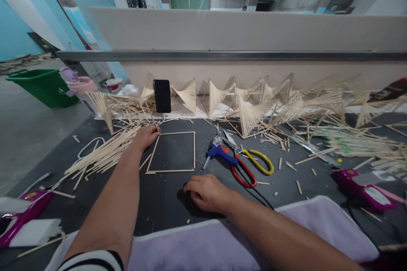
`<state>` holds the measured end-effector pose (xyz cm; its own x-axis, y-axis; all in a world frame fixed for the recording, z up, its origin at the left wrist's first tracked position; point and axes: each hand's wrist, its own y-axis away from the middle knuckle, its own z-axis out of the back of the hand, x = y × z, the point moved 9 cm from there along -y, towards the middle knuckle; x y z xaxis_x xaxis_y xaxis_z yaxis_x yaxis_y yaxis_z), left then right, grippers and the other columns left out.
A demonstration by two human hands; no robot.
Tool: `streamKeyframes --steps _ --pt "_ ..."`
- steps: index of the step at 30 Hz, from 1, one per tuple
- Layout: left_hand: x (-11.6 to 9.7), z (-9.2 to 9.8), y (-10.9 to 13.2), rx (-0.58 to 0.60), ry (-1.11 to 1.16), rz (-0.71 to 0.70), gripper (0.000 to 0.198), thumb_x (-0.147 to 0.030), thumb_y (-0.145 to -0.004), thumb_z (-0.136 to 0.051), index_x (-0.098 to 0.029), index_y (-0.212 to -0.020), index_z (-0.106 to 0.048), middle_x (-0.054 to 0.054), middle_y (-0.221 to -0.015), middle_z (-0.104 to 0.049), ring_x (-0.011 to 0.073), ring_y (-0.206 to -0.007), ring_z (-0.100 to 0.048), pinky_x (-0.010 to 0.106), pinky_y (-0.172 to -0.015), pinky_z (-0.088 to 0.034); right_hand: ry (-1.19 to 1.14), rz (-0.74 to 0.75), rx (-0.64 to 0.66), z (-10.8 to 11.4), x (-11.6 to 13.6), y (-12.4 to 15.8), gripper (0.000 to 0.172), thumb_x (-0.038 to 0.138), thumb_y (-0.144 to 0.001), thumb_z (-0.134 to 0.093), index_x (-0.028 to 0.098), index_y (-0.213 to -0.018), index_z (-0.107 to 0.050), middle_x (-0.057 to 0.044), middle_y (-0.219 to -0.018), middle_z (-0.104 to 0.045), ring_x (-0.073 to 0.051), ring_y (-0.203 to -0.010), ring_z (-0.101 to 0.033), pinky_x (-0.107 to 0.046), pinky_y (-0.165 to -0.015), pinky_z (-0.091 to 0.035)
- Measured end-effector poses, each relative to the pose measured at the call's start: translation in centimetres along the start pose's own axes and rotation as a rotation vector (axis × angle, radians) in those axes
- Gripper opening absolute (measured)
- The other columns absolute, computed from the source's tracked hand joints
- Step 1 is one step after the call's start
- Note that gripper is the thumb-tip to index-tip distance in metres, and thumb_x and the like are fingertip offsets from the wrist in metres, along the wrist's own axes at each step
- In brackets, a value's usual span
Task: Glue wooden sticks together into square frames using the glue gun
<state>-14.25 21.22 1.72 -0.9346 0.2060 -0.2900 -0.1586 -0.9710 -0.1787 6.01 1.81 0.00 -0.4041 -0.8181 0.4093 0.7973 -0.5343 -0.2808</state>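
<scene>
My left hand (146, 136) pinches a thin wooden stick (149, 112) that rises at a slant from the far left corner of a flat square frame (194, 152). The square is made of thin sticks and lies on the dark table, with a short stick end jutting out at its near left corner. My right hand (206, 192) rests on the table just in front of the square's near right corner, its fingers curled in and no object visible in them. To the right of the square lie a blue glue gun (222, 154) and scissors (249, 169) with one red and one yellow handle.
Loose sticks (108, 152) are piled left. Twisted stick structures (251, 114) line the back, beside a black phone (162, 96). Magenta devices (365, 188) sit at both sides. A lilac cloth (184, 245) covers the near edge; a green bin (41, 87) stands left.
</scene>
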Motion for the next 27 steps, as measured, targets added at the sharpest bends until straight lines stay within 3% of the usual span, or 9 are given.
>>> streamKeyframes --steps 27 --pt "-0.21 -0.01 0.08 0.013 -0.005 0.007 0.023 -0.032 -0.077 -0.047 -0.021 -0.088 -0.064 0.004 -0.091 -0.070 0.0209 -0.087 -0.062 0.028 -0.077 -0.043 0.003 -0.016 0.016 0.18 0.01 -0.07 0.027 0.013 -0.078 -0.044 0.019 -0.098 -0.061 -0.003 -0.084 -0.064 -0.013 -0.073 -0.057 -0.022 -0.064 -0.040"
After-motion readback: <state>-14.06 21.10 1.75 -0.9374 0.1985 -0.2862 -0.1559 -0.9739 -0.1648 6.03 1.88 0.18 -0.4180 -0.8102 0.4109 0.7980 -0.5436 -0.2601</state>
